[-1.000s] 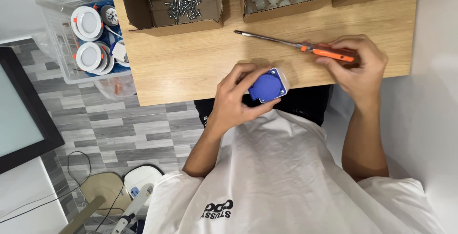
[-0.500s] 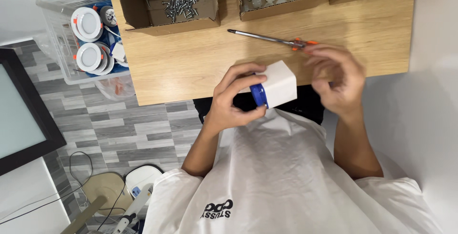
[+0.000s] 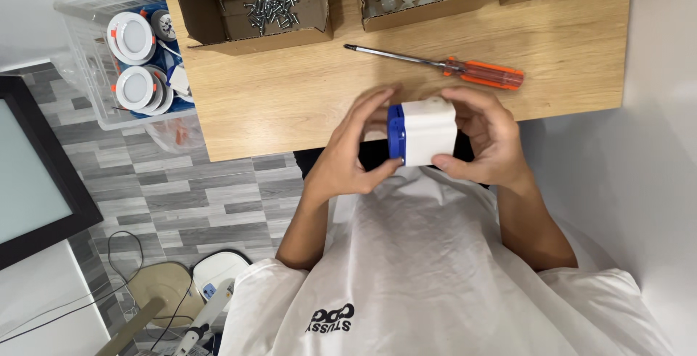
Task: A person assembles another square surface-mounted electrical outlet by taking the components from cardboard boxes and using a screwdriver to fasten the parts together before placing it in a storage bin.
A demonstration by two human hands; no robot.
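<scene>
Both hands clasp the boxy white plastic housing with a blue end cap (image 3: 423, 132), left hand (image 3: 353, 154) curled on the blue side, right hand (image 3: 485, 138) cupping the white, just above the wooden table (image 3: 290, 102), orange-handled screwdriver (image 3: 443, 66) lying untouched beyond.

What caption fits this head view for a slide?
Both hands, left hand and right hand, hold a white-and-blue box over a wooden table, orange-handled screwdriver lying beyond.

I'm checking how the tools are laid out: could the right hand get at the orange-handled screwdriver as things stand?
Probably yes. The screwdriver lies in the open on the wooden table, just beyond the right hand, nothing between. That hand would first have to release the white and blue box.
</scene>
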